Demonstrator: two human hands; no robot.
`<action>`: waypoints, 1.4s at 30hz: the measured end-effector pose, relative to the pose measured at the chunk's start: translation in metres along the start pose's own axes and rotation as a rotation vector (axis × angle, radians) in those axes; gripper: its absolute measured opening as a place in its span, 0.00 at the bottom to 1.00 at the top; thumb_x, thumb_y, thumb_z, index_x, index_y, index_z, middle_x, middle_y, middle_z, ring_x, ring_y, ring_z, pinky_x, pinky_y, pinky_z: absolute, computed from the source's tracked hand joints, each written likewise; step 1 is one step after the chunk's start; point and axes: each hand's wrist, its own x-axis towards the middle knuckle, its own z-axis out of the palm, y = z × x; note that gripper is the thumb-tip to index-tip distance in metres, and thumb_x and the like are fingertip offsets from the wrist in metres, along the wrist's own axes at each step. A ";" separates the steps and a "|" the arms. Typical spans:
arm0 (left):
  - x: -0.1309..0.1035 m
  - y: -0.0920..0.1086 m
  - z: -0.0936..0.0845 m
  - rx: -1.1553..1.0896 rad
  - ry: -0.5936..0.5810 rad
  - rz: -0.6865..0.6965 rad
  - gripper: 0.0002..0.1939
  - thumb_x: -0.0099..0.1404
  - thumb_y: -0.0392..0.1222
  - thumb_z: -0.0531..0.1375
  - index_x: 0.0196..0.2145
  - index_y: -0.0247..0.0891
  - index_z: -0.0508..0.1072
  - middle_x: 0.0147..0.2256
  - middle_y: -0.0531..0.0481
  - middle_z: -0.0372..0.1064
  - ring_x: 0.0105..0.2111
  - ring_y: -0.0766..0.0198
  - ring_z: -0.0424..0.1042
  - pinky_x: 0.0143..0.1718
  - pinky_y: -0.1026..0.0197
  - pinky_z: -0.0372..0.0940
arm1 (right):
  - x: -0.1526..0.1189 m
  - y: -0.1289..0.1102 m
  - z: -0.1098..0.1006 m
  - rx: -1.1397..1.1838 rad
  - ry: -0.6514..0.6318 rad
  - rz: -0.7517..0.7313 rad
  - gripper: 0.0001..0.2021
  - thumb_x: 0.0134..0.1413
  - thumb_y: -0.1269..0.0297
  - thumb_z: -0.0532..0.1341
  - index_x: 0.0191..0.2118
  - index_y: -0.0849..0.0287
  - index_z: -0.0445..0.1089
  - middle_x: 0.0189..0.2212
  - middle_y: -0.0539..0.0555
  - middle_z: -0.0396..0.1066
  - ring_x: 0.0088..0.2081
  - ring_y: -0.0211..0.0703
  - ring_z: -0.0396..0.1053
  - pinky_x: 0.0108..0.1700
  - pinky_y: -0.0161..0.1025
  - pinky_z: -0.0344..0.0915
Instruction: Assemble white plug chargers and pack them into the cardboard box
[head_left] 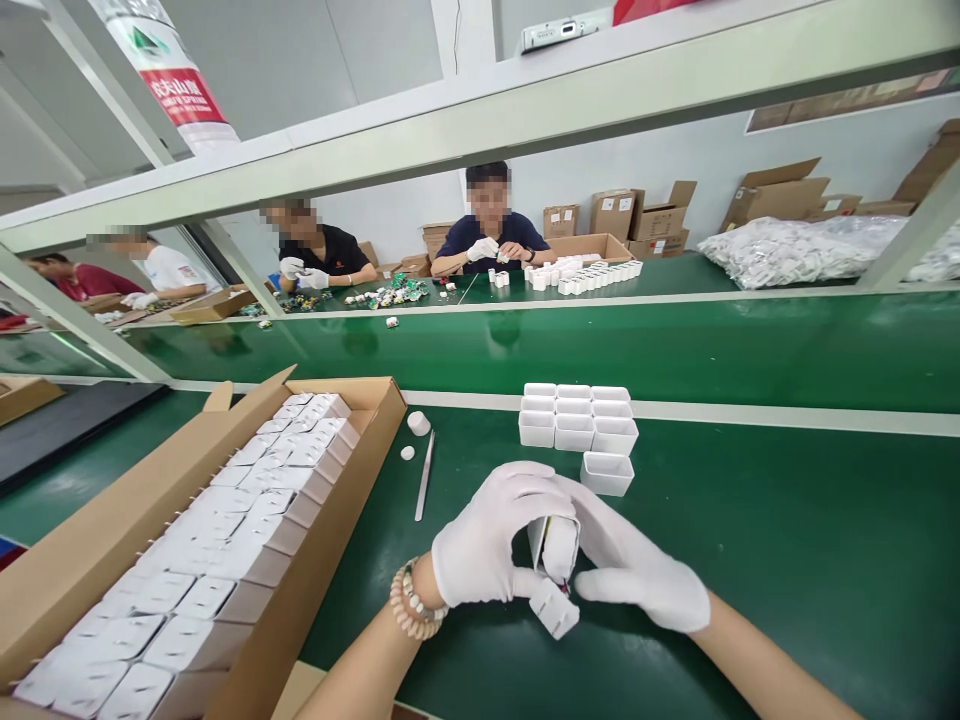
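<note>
Both my hands wear white gloves. My left hand curls around a small white plastic housing from the left and above. From the other side my right hand closes on the same housing, its thumb low beside the opening. Inside the housing's open end sits a white block. Dark and red wires run from there to a white end cap, which hangs tilted by my left fingertips. Just beyond my hands stands a single open-topped white housing, with several more white housings in tight rows behind it.
On the left, a long cardboard box holds rows of white cased units. Tweezers, a white roll and a small white disc lie beside it. Across the green belt, several co-workers sit at work. A shelf beam crosses overhead.
</note>
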 end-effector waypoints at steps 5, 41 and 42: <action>0.000 -0.002 0.003 -0.041 -0.146 -0.024 0.18 0.55 0.55 0.63 0.36 0.39 0.69 0.35 0.50 0.73 0.41 0.58 0.71 0.58 0.52 0.54 | 0.003 -0.016 -0.001 0.099 -0.085 0.112 0.39 0.44 0.49 0.66 0.61 0.54 0.55 0.52 0.57 0.64 0.55 0.57 0.60 0.53 0.52 0.61; -0.009 -0.010 0.032 -0.042 0.039 -0.081 0.32 0.53 0.45 0.66 0.54 0.39 0.62 0.49 0.43 0.67 0.50 0.55 0.65 0.55 0.53 0.57 | -0.003 -0.010 0.016 0.193 0.262 0.248 0.22 0.50 0.58 0.66 0.52 0.52 0.66 0.49 0.54 0.69 0.51 0.53 0.65 0.53 0.49 0.62; -0.008 -0.009 0.031 -0.067 0.007 -0.093 0.30 0.54 0.45 0.66 0.53 0.38 0.64 0.49 0.43 0.68 0.49 0.55 0.66 0.55 0.53 0.57 | -0.001 -0.012 0.016 0.215 0.228 0.229 0.23 0.50 0.57 0.66 0.52 0.52 0.66 0.51 0.54 0.68 0.53 0.53 0.63 0.55 0.50 0.60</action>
